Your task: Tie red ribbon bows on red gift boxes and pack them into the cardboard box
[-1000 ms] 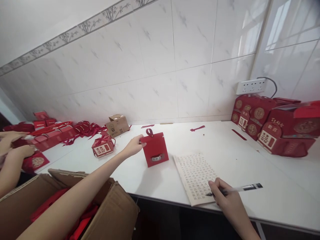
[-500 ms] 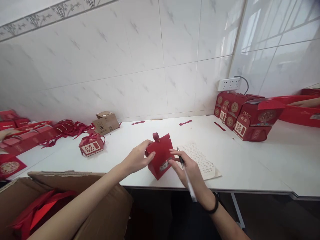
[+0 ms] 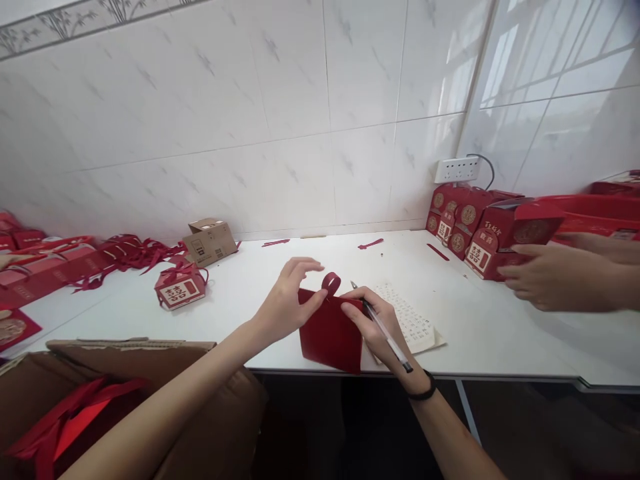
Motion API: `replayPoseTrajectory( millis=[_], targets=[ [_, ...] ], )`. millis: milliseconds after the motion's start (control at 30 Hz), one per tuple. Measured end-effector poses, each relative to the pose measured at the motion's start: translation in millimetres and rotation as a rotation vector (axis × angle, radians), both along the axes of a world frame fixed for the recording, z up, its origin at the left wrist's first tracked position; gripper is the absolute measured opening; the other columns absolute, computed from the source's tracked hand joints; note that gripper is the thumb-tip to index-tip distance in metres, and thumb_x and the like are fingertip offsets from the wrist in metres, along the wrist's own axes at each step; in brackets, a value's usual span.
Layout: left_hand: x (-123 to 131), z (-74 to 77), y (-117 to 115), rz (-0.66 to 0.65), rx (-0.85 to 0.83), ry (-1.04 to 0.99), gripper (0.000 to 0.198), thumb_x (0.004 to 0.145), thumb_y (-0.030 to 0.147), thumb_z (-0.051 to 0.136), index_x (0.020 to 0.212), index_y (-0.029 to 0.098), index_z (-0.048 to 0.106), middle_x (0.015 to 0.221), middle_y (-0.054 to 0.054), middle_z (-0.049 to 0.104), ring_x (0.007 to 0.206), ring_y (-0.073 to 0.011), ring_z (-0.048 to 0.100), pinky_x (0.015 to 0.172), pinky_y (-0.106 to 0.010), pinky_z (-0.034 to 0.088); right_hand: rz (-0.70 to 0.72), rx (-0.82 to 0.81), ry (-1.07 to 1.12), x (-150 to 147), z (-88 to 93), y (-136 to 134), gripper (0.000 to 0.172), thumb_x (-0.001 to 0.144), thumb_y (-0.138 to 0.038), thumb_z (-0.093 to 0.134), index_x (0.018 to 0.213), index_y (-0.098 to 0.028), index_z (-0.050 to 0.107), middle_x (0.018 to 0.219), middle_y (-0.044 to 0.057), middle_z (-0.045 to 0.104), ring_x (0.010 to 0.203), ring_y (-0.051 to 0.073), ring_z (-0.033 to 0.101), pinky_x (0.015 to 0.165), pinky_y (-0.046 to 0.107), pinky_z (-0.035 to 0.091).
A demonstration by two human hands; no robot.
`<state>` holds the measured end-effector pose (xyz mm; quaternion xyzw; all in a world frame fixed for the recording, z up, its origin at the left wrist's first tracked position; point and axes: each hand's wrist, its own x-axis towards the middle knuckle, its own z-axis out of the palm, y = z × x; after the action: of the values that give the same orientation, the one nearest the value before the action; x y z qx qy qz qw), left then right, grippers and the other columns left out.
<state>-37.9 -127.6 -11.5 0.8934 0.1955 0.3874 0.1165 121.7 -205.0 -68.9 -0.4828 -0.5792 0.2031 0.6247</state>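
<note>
Box [image 3: 330, 340], plain red, at near edge of white table [image 3: 500, 333], mid-scene, ribbon loop [image 3: 331, 281] on top. Left hand [image 3: 284, 300] at its upper left, fingers spread, thumb beside loop. Right hand [image 3: 383, 327] clamped on pen [image 3: 389, 337], thumb also against box's upper right. Written sheet [image 3: 407, 317] just right, partly hidden.

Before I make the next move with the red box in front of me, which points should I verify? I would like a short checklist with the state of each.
1. The red box is steadied: ok, the right hand has fingers at its top edge.
2. The right hand is free of other things: not ok, it also holds a pen.
3. The left hand touches the ribbon loop: cannot tell, its thumb is very close.
4. The box's base is fully on the table: cannot tell, its lower corner appears at the front edge.
5. The other person's hands are away from it: ok.
</note>
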Motion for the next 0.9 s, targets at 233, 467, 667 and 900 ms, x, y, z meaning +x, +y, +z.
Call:
replayPoseTrajectory(
  millis=[233, 467, 667, 900],
  targets=[
    [6, 7.1, -6, -0.100, -0.499, -0.017, 0.028, 0.082, 0.025, 0.053, 0.109, 0.022, 0.047, 0.088, -0.001, 0.062, 0.082, -0.0144, 0.061, 0.074, -0.030, 0.050, -0.020, 0.044, -0.022, -2, -2.5, 6, 0.013, 0.086, -0.030, 0.051, 0.084, -0.020, 0.060, 0.072, -0.001, 0.059, 0.063, 0.014, 0.051, 0.058, 0.024, 0.042],
    [10, 3.8, -4, -0.134, -0.624, -0.154, 0.021, 0.080, 0.021, 0.056, 0.096, 0.022, 0.042, 0.076, 0.004, 0.054, 0.069, -0.0097, 0.056, 0.067, -0.026, 0.046, -0.215, 0.160, -0.200, -12, -3.7, 3, 0.017, 0.087, -0.025, 0.051, 0.103, -0.021, 0.054, 0.089, 0.002, 0.063, 0.072, 0.016, 0.059, 0.066, 0.028, 0.048],
    [10, 4.3, -5, -0.066, -0.572, -0.097, 0.025, 0.080, 0.027, 0.056, 0.103, 0.020, 0.055, 0.089, -0.002, 0.060, 0.084, -0.0147, 0.057, 0.074, -0.029, 0.047, -0.191, 0.336, -0.315, -18, 2.1, 5, 0.020, 0.086, -0.017, 0.050, 0.105, -0.023, 0.053, 0.098, 0.004, 0.062, 0.088, 0.018, 0.060, 0.077, 0.032, 0.050],
    [3, 8.0, -5, -0.266, -0.563, -0.013, 0.012, 0.081, 0.024, 0.051, 0.086, 0.017, 0.060, 0.086, -0.004, 0.062, 0.081, -0.0156, 0.057, 0.072, -0.028, 0.047, -0.189, 0.286, -0.203, -19, -1.8, 10, 0.006, 0.084, -0.018, 0.053, 0.089, -0.021, 0.054, 0.080, 0.000, 0.059, 0.068, 0.014, 0.057, 0.062, 0.027, 0.047]
  ],
)
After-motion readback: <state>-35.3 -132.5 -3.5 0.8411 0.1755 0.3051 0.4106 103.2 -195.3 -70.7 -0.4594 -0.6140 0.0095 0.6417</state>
